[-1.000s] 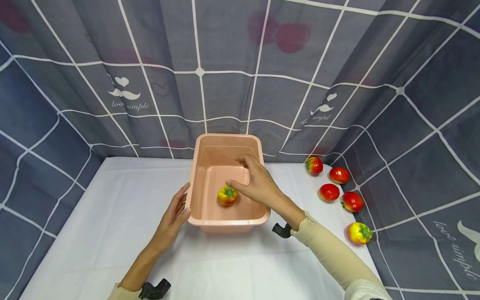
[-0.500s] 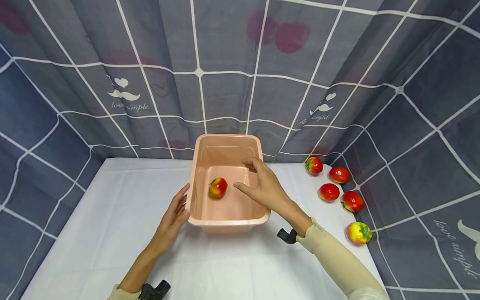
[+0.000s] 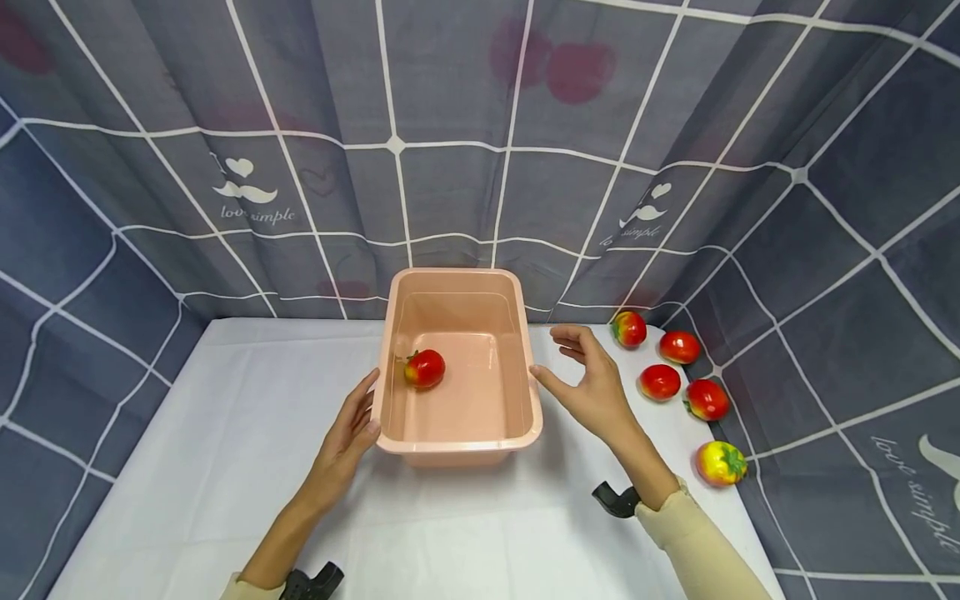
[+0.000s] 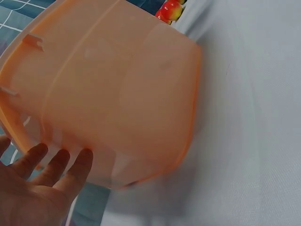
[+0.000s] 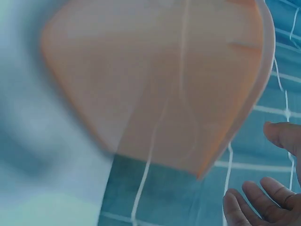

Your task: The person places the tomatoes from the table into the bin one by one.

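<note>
Bin (image 3: 465,446): smooth plastic, semi-gloss
Tomato-like fruit (image 3: 425,369): glossy, smooth
Tabletop (image 3: 247,417): matt white cloth
Curtain (image 3: 450,192): matt fabric

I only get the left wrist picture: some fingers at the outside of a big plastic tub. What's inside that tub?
Observer: One red fruit sits inside the tub, nearer its left side; the head view shows it.

Operator: Oh, nice! And who or what is over on the opposite side, where I'm blind?

Observer: The person's right hand is there, just beyond the right rim, holding nothing.
</note>
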A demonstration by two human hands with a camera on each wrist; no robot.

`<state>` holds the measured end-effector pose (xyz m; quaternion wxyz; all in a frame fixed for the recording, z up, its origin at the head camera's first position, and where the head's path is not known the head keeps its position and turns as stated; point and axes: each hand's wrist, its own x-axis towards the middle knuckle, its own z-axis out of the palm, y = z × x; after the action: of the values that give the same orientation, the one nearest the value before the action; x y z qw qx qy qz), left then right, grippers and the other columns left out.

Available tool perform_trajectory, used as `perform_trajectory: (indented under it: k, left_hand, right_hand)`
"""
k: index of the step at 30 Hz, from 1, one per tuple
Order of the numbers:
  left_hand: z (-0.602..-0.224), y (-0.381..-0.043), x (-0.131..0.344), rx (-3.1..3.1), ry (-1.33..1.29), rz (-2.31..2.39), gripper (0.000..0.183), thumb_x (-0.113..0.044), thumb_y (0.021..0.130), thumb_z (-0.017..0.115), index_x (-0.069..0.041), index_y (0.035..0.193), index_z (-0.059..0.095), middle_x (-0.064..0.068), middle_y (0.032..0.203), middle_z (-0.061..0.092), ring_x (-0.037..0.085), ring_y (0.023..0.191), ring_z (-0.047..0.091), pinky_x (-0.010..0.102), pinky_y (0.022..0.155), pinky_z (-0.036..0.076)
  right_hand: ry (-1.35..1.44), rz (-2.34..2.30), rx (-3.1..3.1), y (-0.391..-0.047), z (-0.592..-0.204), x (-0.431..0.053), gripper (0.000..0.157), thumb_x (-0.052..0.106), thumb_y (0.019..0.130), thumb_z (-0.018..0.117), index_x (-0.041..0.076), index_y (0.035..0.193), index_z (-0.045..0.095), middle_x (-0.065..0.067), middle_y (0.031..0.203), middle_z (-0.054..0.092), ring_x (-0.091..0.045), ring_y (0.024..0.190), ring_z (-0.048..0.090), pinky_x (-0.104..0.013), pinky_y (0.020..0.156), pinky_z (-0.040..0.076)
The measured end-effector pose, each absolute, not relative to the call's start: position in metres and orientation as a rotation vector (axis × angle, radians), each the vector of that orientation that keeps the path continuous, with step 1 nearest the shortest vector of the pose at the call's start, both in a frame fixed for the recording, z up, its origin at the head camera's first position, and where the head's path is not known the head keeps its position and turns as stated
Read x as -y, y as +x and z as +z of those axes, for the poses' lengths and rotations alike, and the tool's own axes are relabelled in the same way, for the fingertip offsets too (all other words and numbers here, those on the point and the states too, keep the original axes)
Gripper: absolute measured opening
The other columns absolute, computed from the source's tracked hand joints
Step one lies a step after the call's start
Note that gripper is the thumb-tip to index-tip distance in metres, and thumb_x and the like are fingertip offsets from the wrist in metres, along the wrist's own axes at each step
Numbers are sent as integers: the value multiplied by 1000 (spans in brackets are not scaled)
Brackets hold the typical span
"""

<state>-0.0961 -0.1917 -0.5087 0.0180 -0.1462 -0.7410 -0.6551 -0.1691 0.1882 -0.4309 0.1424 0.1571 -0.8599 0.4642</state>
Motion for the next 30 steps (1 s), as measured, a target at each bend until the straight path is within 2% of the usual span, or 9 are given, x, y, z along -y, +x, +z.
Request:
perform_trajectory:
  k: [5, 10, 13, 17, 24, 30]
  left_hand:
    - [-508, -96, 190, 2293, -473, -2036, 66, -9, 113, 45, -26, 173, 24, 17, 172, 35, 7, 149, 50, 10, 114, 45]
    - [-508, -96, 191, 2283, -485, -2038, 66, -7, 113, 44, -24, 173, 23, 20, 172, 34, 4, 149, 49, 10, 115, 45]
    - [-508, -96, 191, 2285, -484, -2044, 67, -7, 113, 44, -24, 173, 23, 21, 172, 35, 2, 150, 48, 11, 115, 45]
    - [-507, -96, 191, 2281, -481, -2068, 67, -8, 113, 44, -26, 174, 22, 21, 170, 37, 3, 150, 48, 11, 115, 45]
    - [-509, -95, 192, 2275, -487, -2079, 68, -8, 113, 43, -27, 174, 21, 27, 169, 36, 11, 152, 49, 11, 114, 45]
    - [-510, -97, 192, 2281, -485, -2068, 67, -8, 113, 43, -26, 174, 21, 23, 170, 35, 12, 152, 48, 10, 115, 45]
  right_hand:
    - [299, 1336, 2491, -158, -445, -214, 62, 24, 89, 91, 9, 140, 59, -6, 138, 68, -28, 132, 67, -42, 116, 54]
    - [129, 1332, 2526, -146, -463, -235, 63, 29, 91, 88, 10, 142, 56, -8, 140, 66, -30, 132, 66, -11, 113, 48]
    - [47, 1321, 2527, -138, -474, -248, 63, 28, 92, 88, 10, 143, 55, -10, 141, 66, -32, 132, 66, -1, 108, 41]
    - [-49, 1307, 2501, -130, -487, -266, 63, 24, 91, 88, 8, 143, 55, -12, 141, 66, -29, 132, 64, 1, 108, 39]
    - [-265, 1266, 2457, -116, -498, -293, 63, 21, 92, 87, 6, 144, 55, -12, 142, 66, -28, 132, 61, 2, 106, 39]
    - [-357, 1193, 2409, -105, -509, -320, 63, 15, 90, 88, 2, 143, 56, -16, 142, 65, -26, 130, 59, 1, 107, 38]
